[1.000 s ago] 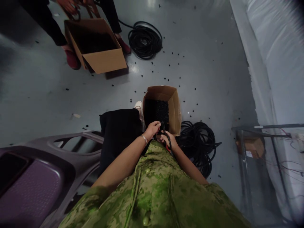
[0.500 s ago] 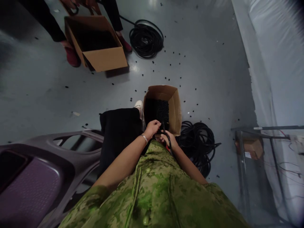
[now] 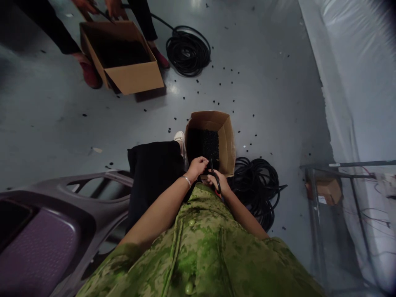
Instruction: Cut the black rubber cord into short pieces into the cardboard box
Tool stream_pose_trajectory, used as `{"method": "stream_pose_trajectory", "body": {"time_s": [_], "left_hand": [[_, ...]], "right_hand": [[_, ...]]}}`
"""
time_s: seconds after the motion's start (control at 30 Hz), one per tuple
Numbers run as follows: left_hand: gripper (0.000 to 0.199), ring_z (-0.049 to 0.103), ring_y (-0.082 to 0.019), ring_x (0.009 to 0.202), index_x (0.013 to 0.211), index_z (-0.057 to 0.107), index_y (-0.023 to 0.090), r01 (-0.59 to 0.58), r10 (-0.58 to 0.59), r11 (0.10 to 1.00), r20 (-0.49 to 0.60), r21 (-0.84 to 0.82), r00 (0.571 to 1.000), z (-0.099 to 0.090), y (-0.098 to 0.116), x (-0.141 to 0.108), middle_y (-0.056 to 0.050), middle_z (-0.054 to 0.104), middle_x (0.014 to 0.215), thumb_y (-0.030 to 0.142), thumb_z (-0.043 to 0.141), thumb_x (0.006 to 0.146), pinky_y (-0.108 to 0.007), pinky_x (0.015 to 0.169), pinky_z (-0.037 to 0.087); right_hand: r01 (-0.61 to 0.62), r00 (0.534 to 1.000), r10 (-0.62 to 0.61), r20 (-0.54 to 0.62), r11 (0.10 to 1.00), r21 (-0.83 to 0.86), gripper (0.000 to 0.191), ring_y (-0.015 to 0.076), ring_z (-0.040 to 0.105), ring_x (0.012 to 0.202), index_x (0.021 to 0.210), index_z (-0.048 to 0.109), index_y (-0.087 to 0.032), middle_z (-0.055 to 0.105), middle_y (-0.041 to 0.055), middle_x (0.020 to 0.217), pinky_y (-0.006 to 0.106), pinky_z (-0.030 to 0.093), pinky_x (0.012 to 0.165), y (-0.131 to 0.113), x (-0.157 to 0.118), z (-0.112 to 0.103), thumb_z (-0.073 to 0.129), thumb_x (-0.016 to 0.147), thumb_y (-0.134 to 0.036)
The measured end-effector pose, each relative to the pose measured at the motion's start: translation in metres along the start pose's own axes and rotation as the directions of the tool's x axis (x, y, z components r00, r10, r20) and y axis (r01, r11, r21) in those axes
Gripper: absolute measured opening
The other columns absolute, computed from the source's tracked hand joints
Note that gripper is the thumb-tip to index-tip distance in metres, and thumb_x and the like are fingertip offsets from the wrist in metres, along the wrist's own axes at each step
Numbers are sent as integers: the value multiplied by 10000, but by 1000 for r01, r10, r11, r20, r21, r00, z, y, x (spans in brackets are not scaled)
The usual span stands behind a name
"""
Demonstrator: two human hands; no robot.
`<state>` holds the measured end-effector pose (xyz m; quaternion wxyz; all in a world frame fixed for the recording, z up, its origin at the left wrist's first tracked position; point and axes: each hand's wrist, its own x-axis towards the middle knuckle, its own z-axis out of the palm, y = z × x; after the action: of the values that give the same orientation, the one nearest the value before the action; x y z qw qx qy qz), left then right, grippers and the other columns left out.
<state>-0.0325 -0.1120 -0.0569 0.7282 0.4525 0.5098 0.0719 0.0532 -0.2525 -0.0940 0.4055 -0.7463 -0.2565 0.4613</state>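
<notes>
Over the near edge of an open cardboard box (image 3: 228,144), both hands are close together. My left hand (image 3: 198,166), with a bracelet at the wrist, is closed in a pinch; whatever is between its fingertips is too small and dark to name. My right hand (image 3: 221,182) is wrapped round scissors (image 3: 218,183) with dark blades and a bit of red at the handle. Their blades point away from me, beside my left fingertips. Many small black cut pieces (image 3: 210,142) lie inside the box.
Coiled black hose (image 3: 258,185) lies right of the box, another coil (image 3: 188,51) farther off. A co-worker's hands (image 3: 114,8) are above a larger cardboard box (image 3: 134,78). A purple plastic chair (image 3: 46,247) stands left, a metal frame (image 3: 315,198) right. Black bits dot the floor.
The scissors have shifted slightly in my right hand, while my left hand keeps its pinch. The co-worker's hands have moved a little, and the whole view has shifted slightly.
</notes>
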Motion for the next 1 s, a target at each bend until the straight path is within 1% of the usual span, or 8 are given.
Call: {"method": "stream_pose_trajectory", "body": {"time_s": [0.13,0.27,0.37,0.53,0.73,1.0], "left_hand": [[140,375,-58,419,726,565,163,2,-2,1000,-6,14,1000,0,0,1,63,453,533,192,630,846,-193,441,278],[128,381,-57,431,735,565,160,3,-2,1000,-2,28,1000,1,1,-1,61,456,544,184,621,848,-186,439,281],[135,372,-57,434,734,558,160,-2,2,999,0,36,1000,0,0,0,62,449,545,173,598,863,-185,441,279],[129,385,-63,442,741,563,162,-7,8,1000,-10,27,1000,0,-2,1,63,455,550,191,620,854,-189,455,288],[135,370,-60,433,740,563,161,6,-5,1000,-9,12,1000,0,-1,1,64,446,545,189,619,859,-193,452,273],[150,389,-64,453,735,570,162,4,-3,999,-13,33,1000,0,-2,2,59,462,554,220,663,837,-190,467,288]], "right_hand": [[8,1000,-8,2,1000,-21,453,130,594,553,1184,680,-174,663,-12,689,262,492,585,0,-1,0,688,801,-417],[19,1000,-19,8,1000,-4,442,134,594,562,1179,675,-175,667,-9,700,265,495,590,-2,-1,1,662,818,-429],[6,1000,-6,7,1000,-4,443,130,592,558,1193,670,-169,671,-7,708,264,499,593,-2,-1,2,647,825,-416],[-15,1000,15,-14,1000,0,445,134,600,565,1186,678,-174,683,-4,706,264,506,596,-1,-2,2,683,806,-407],[-37,999,38,-5,998,49,481,134,601,548,1193,672,-172,683,-2,708,272,513,585,1,-2,2,694,794,-439],[-16,1000,16,2,999,39,485,132,599,562,1192,664,-167,668,-11,705,269,511,585,1,-1,2,674,794,-445]]}}
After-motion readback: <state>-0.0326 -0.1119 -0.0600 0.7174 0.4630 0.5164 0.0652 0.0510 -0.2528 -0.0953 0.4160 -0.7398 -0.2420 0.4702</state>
